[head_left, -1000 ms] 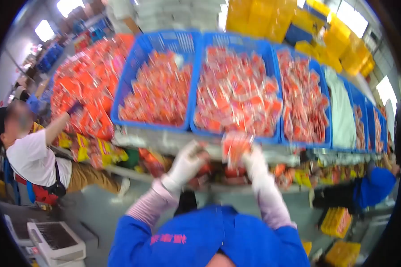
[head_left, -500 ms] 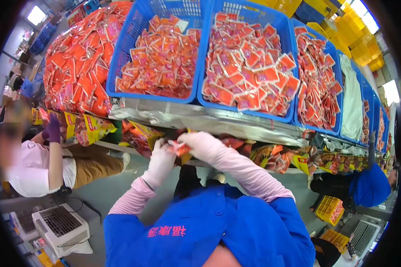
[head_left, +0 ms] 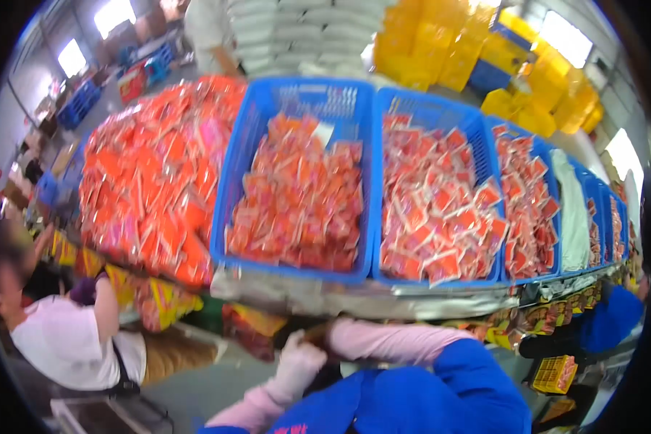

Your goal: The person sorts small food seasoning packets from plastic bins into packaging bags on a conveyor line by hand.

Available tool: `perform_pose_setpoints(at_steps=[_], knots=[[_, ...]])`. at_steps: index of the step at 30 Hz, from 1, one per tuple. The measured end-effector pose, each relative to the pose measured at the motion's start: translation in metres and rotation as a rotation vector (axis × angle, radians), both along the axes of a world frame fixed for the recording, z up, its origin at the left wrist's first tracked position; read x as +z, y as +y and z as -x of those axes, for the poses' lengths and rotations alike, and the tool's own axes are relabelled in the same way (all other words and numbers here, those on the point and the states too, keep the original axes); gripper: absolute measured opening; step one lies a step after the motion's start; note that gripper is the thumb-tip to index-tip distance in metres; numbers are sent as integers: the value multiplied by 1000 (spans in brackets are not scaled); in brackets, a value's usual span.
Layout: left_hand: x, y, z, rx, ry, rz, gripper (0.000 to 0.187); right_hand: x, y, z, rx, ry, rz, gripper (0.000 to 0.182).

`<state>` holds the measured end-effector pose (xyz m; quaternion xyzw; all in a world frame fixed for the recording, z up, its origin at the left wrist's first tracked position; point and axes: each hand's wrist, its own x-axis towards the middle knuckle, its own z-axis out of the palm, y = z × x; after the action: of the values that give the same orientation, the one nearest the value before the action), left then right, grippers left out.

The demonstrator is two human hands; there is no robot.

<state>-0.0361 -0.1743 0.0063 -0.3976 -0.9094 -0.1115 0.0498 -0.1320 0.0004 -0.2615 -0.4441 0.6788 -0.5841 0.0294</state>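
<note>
My left hand [head_left: 300, 364], in a pale glove, is raised before my chest with its fingers curled in. What it holds, if anything, is hidden. Beside it, my right hand [head_left: 334, 338] reaches in from the right at the line of bags under the crates, and its fingers are smeared and partly hidden. Just left of my hands hangs a red and yellow bag [head_left: 249, 329]. Beyond the ledge stand a blue crate of small red sachets [head_left: 296, 278] and a second blue crate [head_left: 376, 246] of red and white sachets.
A large heap of red packets [head_left: 152, 188] lies at the left. More blue crates run off to the right. A co-worker in a white shirt [head_left: 65, 343] stands at the left, another in blue [head_left: 611, 318] at the right. Yellow crates [head_left: 434, 43] are stacked behind.
The view has tilted up, so the crates and my hands sit lower in it. My hands were together at a small red packet; now they are slightly apart and that packet is not visible.
</note>
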Motion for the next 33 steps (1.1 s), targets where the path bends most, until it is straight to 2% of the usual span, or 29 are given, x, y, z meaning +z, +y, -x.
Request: perform_pose_setpoints(at_steps=[1, 2, 4, 5, 6, 7, 8, 9, 10, 12, 13, 14, 15, 16, 17, 18, 20, 22, 24, 25, 27, 28, 29, 30, 31, 32, 33], knots=[[5, 1, 4, -80, -90, -182, 6, 32, 1, 5, -15, 20, -202, 35], [-4, 4, 5, -153, -61, -229, 3, 74, 9, 1, -15, 7, -397, 35], [-23, -4, 3, -226, -49, -124, 2, 160, -5, -8, 37, -80, -761, 34], [-7, -6, 11, -142, 51, 110, 4, 217, 0, 12, 86, -152, -926, 34], [-10, -15, 15, -52, -55, 89, 6, 256, -15, -10, 168, -231, -1085, 34], [4, -26, 27, -31, -145, -50, 6, 324, -17, 24, 198, -637, -1284, 31], [16, -35, 36, -23, -158, -61, 3, 320, 11, 27, 25, -674, -826, 35], [4, -50, 35, -34, -114, -120, 5, 315, 32, 31, -137, -623, -640, 29], [4, -58, 33, 13, -127, -108, 7, 338, 43, 40, -262, -652, -443, 23], [8, -67, 27, 32, -113, -54, 5, 367, 39, 36, -172, -1151, 355, 26], [4, -71, 21, 46, -107, -50, 6, 333, 34, 36, -178, -1051, 227, 37], [0, -71, 17, 59, -90, -50, 6, 309, 26, 42, 62, -865, 17, 40], [2, -69, 14, 105, -47, -70, 7, 321, 4, 31, 52, -809, -179, 39], [6, -66, 14, 145, -1, -90, 8, 307, -15, 27, 131, -601, -493, 38], [8, -71, 12, 158, -34, -37, 10, 270, -38, 16, 120, -262, -892, 34], [8, -71, 11, 190, -4, -64, 9, 270, -58, 4, 202, -225, -1207, 32], [13, -65, 10, 189, 6, -101, 6, 263, -77, 0, 166, -235, -1182, 31], [-4, -61, 6, 95, -5, 6, 8, 246, -92, -2, 174, -244, -1144, 31], [-5, -71, 3, 179, -53, 149, 6, 226, -102, -2, 210, -250, -1121, 31], [15, -74, 10, 252, -204, 208, 8, 217, -106, -3, 256, -265, -1111, 32], [59, -61, 29, 352, -186, -3, 15, 210, -109, -5, 384, -276, -1086, 34], [71, -57, 45, 389, -148, -90, 16, 299, -54, 6, 190, -176, -974, 21], [72, -52, 62, 385, -102, -126, 17, 348, 0, 16, 41, -205, -784, 23], [72, -43, 83, 376, -56, -164, 17, 377, 52, 12, -247, -368, -560, 27], [67, -30, 108, 338, -29, -168, 17, 387, 87, 15, -560, -262, -678, 29], [55, -16, 138, 302, 0, -170, 17, 356, 133, 27, -752, -333, -728, 38], [34, -1, 171, 344, 35, -111, 18, 332, 168, 27, -833, -207, -805, 45]])
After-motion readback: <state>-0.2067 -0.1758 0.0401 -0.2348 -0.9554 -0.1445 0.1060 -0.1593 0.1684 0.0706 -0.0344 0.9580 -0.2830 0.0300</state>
